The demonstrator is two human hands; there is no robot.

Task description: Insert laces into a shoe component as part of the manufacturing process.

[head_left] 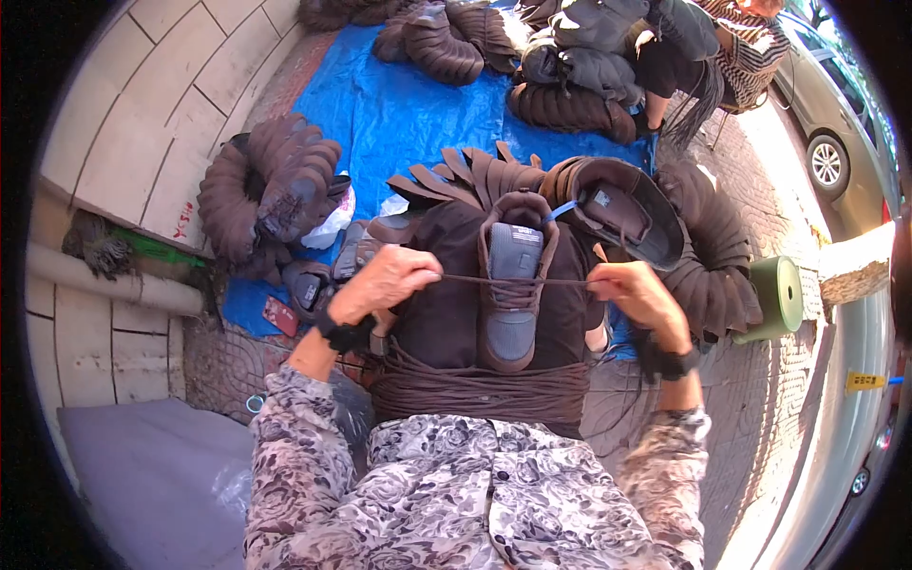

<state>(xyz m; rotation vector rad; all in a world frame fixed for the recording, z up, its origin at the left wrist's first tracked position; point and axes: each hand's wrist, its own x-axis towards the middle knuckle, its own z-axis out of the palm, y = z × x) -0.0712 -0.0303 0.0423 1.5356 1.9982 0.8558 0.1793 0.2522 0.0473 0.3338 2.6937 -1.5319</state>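
Observation:
A grey and brown shoe upper [510, 332] lies on my lap, its toe toward me and its tongue standing up at the far end. A brown shoelace [465, 278] runs through its eyelets and stretches sideways in a nearly straight line. My left hand [389, 281] pinches the lace at the left. On the other side, my right hand [635, 290] is closed on the lace to the right of the shoe. A thick bundle of brown laces [480, 394] lies across my lap. Beyond my knees a row of brown uppers [484, 176] curves to the right.
Coiled stacks of brown uppers [271, 185] sit on a blue tarp [408, 119]. A green roll [779, 299] stands at the right, near a parked car [822, 104]. Another person [746, 47] sits at the far right. A tiled wall [133, 104] borders the left.

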